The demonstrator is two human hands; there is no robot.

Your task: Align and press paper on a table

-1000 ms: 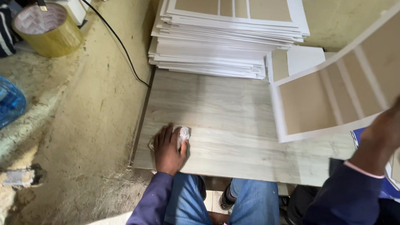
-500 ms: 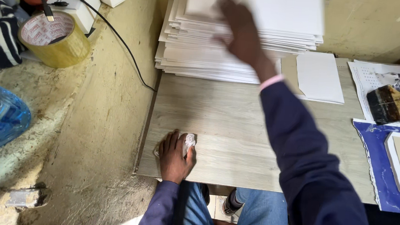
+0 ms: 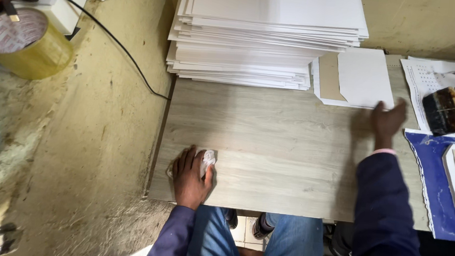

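Nearby, white boards (image 3: 268, 33) stack behind the wooden board (image 3: 269, 148).

Even overhead light, soft shadows, slight motion blur, edges bowed

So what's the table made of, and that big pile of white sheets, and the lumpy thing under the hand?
The table looks like pale wood or wood-look laminate: grey grain streaks, matte. The pile of sheets seems stiff white card, with thin flat layered edges. The wad under the left hand looks like crumpled white cloth or paper; can't tell which.
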